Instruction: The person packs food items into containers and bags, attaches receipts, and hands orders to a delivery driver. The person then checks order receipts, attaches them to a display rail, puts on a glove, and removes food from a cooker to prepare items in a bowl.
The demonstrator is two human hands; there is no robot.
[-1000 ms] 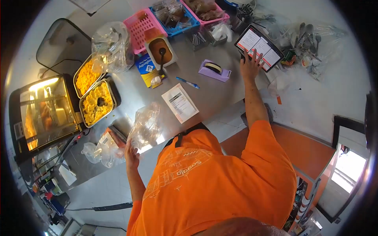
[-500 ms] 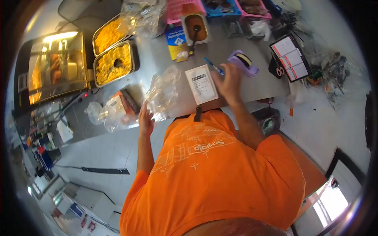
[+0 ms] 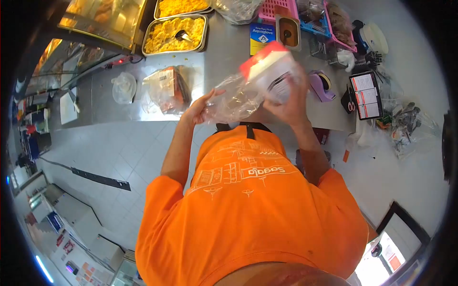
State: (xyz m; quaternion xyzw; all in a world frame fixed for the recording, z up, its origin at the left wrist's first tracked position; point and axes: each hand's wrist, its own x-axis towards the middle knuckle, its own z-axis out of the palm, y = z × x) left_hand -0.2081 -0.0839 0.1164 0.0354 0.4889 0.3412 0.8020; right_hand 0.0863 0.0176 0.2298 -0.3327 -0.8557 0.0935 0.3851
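The steel counter point(image 3: 229, 52) spans the scene, its far side partly hidden by trays and baskets. At far left, the lit glass cabinet point(image 3: 102, 24) is cut off by the picture's edge. The clear plastic bag point(image 3: 234, 105) lies between the hands, its left side held by the left hand point(image 3: 196, 109). The red-and-white packet point(image 3: 272, 71), too blurred to read, is held in the right hand point(image 3: 292, 106); I cannot tell whether it enters the bag.
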